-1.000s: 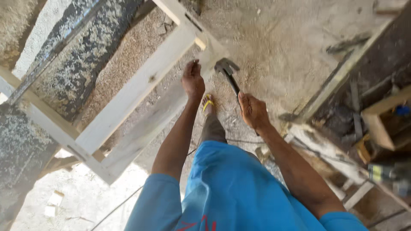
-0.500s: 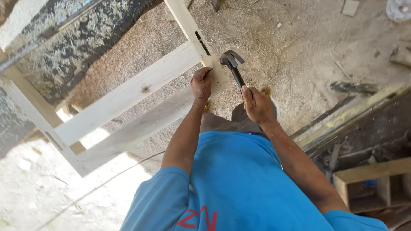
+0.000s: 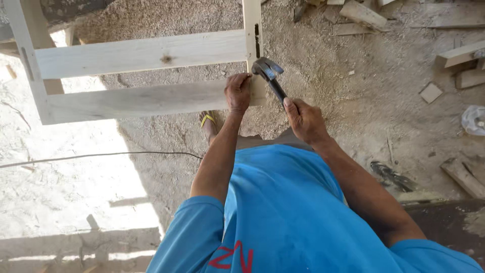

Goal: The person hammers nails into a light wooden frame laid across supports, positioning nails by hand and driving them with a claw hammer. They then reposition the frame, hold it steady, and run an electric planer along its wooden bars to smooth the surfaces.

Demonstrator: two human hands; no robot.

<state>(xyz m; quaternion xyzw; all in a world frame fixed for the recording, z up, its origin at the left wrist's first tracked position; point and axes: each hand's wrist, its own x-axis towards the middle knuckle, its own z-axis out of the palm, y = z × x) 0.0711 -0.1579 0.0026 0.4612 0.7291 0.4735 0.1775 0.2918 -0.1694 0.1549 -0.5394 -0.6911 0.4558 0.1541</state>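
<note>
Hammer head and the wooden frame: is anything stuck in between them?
Nothing visible. The hammer, gripped by the right hand, has its head right by the wooden frame, where the left hand holds the lower board.

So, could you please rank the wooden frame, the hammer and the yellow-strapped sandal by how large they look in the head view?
1. wooden frame
2. hammer
3. yellow-strapped sandal, largely hidden, so unsure.
</note>
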